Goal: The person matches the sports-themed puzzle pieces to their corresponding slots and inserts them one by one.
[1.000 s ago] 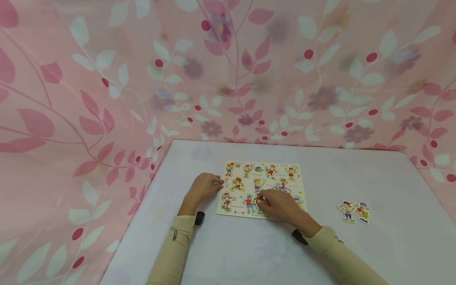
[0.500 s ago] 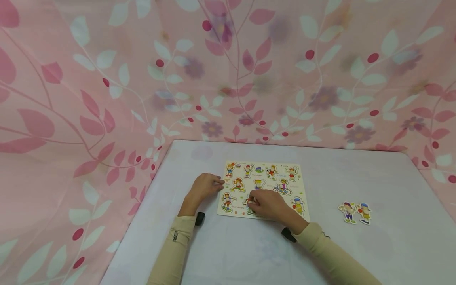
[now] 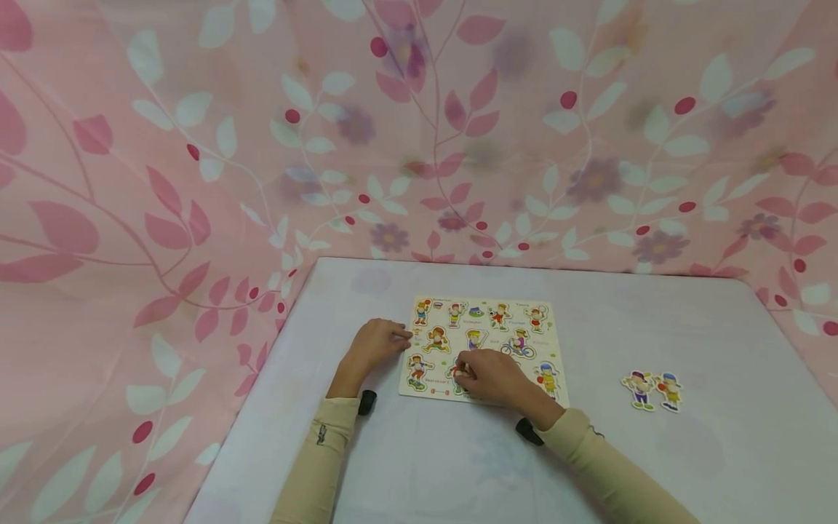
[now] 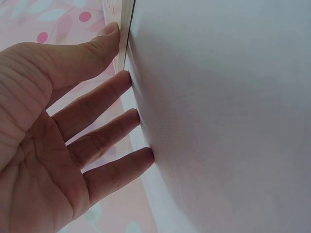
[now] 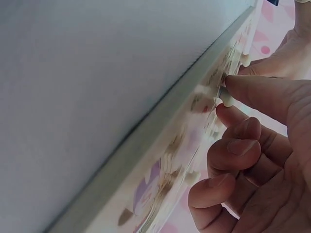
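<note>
A pale wooden puzzle board point(image 3: 474, 302) with knobbed, sporty child figures lies on the table. My left hand point(image 3: 374, 343) is at its left edge; in the left wrist view the thumb rests on the board's edge and the straight fingers point(image 4: 104, 104) touch the table beside it. My right hand point(image 3: 494, 375) is over the lower middle of the board, pinching a roller-skater puzzle piece point(image 3: 457, 370) by its small knob point(image 5: 226, 98) between thumb and index finger. The other right fingers are curled loosely. The hand hides most of that piece.
Two loose figure pieces, one in a purple cap point(image 3: 640, 391) and one in a blue cap point(image 3: 669, 393), lie side by side on the white-covered table point(image 3: 740, 451) right of the board. A pink floral curtain point(image 3: 419, 145) hangs behind and at the left.
My right hand has shifted slightly left with the roller-skater piece, uncovering the cyclist and the blue-capped figure at the board's right. For the last half second it is nearly still. The left hand stays put.
</note>
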`<state>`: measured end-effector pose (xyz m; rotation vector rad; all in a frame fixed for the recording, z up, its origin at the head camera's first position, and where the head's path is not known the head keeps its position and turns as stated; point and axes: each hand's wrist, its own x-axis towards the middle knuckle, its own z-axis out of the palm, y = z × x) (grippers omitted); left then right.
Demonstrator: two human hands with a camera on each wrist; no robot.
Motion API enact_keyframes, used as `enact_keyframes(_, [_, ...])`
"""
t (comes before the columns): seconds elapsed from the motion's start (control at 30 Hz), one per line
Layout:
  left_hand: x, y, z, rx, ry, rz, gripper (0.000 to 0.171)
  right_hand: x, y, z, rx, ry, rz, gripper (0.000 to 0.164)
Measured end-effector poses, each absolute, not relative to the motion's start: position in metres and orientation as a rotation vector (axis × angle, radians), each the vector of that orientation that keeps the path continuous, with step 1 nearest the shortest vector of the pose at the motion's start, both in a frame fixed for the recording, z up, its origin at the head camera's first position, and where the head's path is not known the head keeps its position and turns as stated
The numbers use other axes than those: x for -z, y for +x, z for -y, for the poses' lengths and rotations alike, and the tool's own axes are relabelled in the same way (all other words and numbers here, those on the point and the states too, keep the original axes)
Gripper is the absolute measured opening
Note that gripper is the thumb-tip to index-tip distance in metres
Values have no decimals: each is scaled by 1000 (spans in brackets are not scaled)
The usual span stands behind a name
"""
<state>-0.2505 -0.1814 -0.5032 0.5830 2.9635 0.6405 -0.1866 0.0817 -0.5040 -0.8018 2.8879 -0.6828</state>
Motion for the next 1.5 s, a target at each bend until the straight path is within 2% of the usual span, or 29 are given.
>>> enact_keyframes(0.5, [503, -251, 184, -644, 571, -2959, 20, 488, -175, -114, 724, -646, -2888, 16])
enact_keyframes(0.9, [502, -251, 185, -637, 590, -2969, 21, 481, -159, -166, 648, -601, -3015, 19])
enact_keyframes(1.5, [505, -253, 182, -667, 604, -2970, 20, 477, -143, -242, 630, -327, -3058, 23])
